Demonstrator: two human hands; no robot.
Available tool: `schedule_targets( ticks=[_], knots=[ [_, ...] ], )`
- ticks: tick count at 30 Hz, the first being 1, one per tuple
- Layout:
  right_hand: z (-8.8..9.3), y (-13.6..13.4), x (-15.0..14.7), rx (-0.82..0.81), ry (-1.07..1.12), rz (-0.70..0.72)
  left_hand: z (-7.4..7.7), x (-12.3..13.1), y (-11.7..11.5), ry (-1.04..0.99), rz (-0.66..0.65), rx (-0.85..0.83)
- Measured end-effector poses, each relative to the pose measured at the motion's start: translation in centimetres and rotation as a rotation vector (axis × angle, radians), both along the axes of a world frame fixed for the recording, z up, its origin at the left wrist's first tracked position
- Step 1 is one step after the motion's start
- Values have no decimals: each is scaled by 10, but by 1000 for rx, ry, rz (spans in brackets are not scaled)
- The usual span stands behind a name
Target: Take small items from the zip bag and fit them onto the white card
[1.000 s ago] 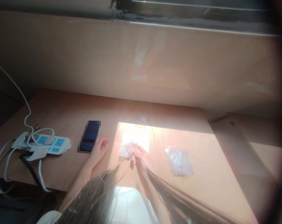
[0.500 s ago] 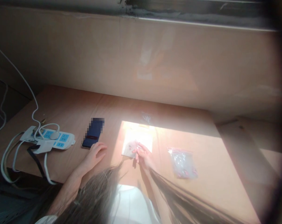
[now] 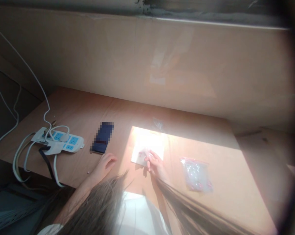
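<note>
My right hand (image 3: 156, 164) pinches a small clear plastic bag (image 3: 144, 152) with pinkish bits, just over a white sheet (image 3: 140, 143) lit by strong sun. Glare washes out the bag's details. On the table beside the phone's lower end rests my left hand (image 3: 106, 164), its fingers loosely curved with a gap to the thumb and nothing seen in them. The dark phone (image 3: 103, 137) lies a little beyond it. A tiny pale pink piece (image 3: 88, 172) lies left of my left forearm.
At the left, a white power strip (image 3: 76, 147) with blue sockets bears several plugged cables. To the right lies a larger clear zip bag (image 3: 196, 174) with pink bits. A small clear packet (image 3: 158, 124) sits behind the sheet. A wall closes off the table's (image 3: 218, 143) far side.
The view has shifted slightly, moving the whole scene to the right. My left hand has drawn a little back from the phone, and the tiny pink piece now shows. My right hand keeps its pinch.
</note>
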State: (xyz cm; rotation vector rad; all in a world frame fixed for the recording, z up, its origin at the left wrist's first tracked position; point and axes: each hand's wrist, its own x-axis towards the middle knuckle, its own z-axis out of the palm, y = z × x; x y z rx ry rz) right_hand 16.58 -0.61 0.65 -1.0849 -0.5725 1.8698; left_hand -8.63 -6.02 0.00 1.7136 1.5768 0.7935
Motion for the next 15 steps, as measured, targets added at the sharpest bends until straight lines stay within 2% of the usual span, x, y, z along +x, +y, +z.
schedule_targets(
  ticks=[8, 15],
  knots=[
    [3, 3, 0, -26, 60, 14, 28, 12, -13, -32, 16, -125],
    [5, 4, -1, -31, 82, 33, 31, 25, -28, -23, -1, -169]
  ],
)
